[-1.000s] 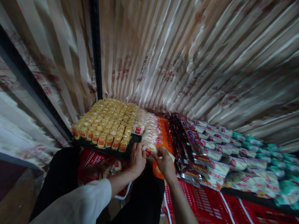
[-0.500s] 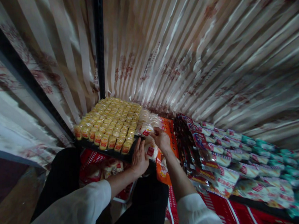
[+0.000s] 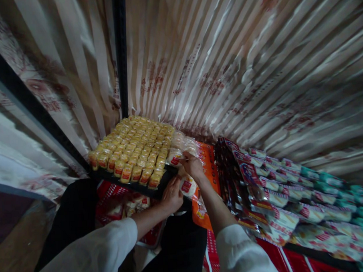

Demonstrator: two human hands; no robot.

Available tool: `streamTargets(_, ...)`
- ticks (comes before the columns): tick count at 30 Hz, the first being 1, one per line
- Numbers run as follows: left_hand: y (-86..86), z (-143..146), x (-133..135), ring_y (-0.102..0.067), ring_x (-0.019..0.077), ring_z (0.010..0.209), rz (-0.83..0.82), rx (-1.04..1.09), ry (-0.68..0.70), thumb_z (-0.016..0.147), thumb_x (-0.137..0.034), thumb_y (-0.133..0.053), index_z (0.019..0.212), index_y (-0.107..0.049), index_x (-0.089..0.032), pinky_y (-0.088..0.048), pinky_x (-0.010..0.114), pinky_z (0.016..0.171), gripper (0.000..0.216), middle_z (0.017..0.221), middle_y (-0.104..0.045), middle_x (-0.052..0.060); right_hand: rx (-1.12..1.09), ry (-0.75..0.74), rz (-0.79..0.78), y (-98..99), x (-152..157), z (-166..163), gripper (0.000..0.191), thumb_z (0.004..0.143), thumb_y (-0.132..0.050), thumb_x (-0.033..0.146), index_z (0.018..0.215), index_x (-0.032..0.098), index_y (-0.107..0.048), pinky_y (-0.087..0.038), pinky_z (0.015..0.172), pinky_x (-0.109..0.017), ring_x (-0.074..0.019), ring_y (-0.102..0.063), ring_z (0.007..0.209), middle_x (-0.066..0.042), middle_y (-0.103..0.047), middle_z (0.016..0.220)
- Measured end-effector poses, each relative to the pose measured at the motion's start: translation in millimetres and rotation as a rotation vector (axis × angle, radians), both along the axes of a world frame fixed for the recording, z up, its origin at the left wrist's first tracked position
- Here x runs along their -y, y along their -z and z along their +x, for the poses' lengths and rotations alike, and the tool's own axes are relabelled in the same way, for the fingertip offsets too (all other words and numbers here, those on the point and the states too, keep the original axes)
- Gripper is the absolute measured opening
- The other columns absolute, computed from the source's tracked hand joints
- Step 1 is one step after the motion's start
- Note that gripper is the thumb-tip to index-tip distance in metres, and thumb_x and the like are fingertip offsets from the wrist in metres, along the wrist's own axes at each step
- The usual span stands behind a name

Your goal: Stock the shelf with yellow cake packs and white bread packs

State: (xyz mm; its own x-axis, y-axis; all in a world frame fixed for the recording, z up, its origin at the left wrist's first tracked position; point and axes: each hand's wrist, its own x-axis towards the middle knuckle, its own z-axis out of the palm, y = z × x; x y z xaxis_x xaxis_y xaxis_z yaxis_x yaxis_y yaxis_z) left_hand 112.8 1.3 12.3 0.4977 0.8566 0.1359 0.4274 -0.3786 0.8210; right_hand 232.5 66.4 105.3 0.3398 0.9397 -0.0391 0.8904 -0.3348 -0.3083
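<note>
My right hand (image 3: 192, 167) is closed at the fingertips on the edge of a white clear-wrapped packet (image 3: 174, 158) with a red label. That packet lies at the right of rows of small yellow wrapped packets (image 3: 134, 148). My left hand (image 3: 173, 195) rests by the front edge of the black tray (image 3: 141, 189), its fingers stretched out and pointing away from me. Beside those fingers lies a second white packet (image 3: 187, 187) with a red label. An orange printed sheet or bag (image 3: 211, 166) is just right of my right hand.
Dark packages (image 3: 228, 174) stand right of the orange one, then rows of white-and-red packets (image 3: 281, 220) and green packets (image 3: 330, 179). Red baskets (image 3: 111, 191) are underneath. Pleated printed curtain sheeting (image 3: 214, 62) and a dark post (image 3: 121, 54) rise behind.
My right hand has shifted slightly left and up, to the upper white packet. My left hand has slid a little right and down, towards the lower packet. The view has moved slightly.
</note>
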Motion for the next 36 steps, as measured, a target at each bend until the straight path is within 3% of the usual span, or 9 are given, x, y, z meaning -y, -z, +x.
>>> streamTargets(4,1.2,1.1,0.5,-0.041,0.0251,0.129,0.005,0.025,-0.001,0.071,-0.006,-0.045,0.132,-0.045,-0.013,-0.033,0.043,0.111,0.062,0.136,-0.049,0.013,0.052,-0.065,-0.104,-0.9,1.0,0.0,0.033,0.083,-0.053,0.029,0.114,0.022,-0.062,-0.046,0.073,-0.026,-0.0208,-0.065,0.090,-0.006,-0.070,0.098)
streamTargets(9,0.9,-1.3,1.2,-0.041,0.0236,0.129,0.007,0.107,0.007,0.069,-0.006,-0.045,0.132,-0.045,-0.013,-0.034,0.042,0.110,0.063,0.136,-0.048,0.012,0.138,-0.144,-0.126,1.8,-1.3,-10.7,0.035,0.083,-0.052,0.027,0.118,0.025,-0.059,-0.045,0.074,-0.025,-0.0185,-0.064,0.090,-0.006,-0.069,0.099)
streamTargets(14,1.2,-4.7,-0.6,-0.040,0.0258,0.130,0.013,0.110,-0.068,0.070,-0.004,-0.044,0.129,-0.047,-0.011,-0.033,0.044,0.110,0.060,0.135,-0.049,0.016,0.183,-0.078,-0.125,6.1,0.0,-24.8,0.033,0.088,-0.044,0.025,0.119,0.018,-0.053,-0.045,0.070,-0.028,-0.0201,-0.064,0.087,-0.012,-0.065,0.103)
streamTargets(18,-2.6,-8.5,-6.5,-0.034,0.0264,0.134,-0.020,0.052,-0.149,0.070,-0.002,-0.043,0.131,-0.045,-0.004,-0.030,0.042,0.112,0.061,0.143,-0.037,0.020,0.232,-0.016,-0.033,4.7,5.9,-28.6,0.040,0.084,-0.052,0.029,0.122,0.019,-0.047,-0.044,0.072,-0.027,-0.0228,-0.059,0.099,-0.011,-0.059,0.113)
streamTargets(22,-7.9,-9.4,-12.2,-0.029,0.0231,0.136,0.004,0.055,-0.144,0.070,-0.002,-0.042,0.135,-0.040,-0.008,-0.028,0.040,0.113,0.065,0.148,-0.029,0.015,0.193,0.018,0.046,3.4,8.8,-26.6,0.047,0.085,-0.052,0.035,0.129,0.021,-0.041,-0.043,0.075,-0.029,-0.0228,-0.056,0.104,-0.011,-0.056,0.117)
streamTargets(28,-9.5,-5.2,-19.3,-0.028,0.0223,0.137,0.010,0.042,-0.145,0.069,-0.002,-0.041,0.136,-0.038,-0.004,-0.027,0.038,0.114,0.067,0.147,-0.031,0.017,0.152,0.078,0.058,10.8,4.4,-22.1,0.029,0.090,-0.043,0.036,0.113,0.021,-0.053,-0.042,0.070,-0.027,-0.0196,-0.058,0.094,-0.008,-0.059,0.108)
streamTargets(36,-6.7,-2.5,-25.3,-0.030,0.0257,0.136,-0.066,-0.084,-0.139,0.071,-0.001,-0.042,0.133,-0.040,0.003,-0.027,0.041,0.113,0.062,0.143,-0.036,0.022,0.116,0.054,0.091,19.0,-1.8,-25.9,0.028,0.089,-0.041,0.024,0.114,0.019,-0.052,-0.042,0.067,-0.026,-0.0168,-0.058,0.085,-0.010,-0.057,0.111)
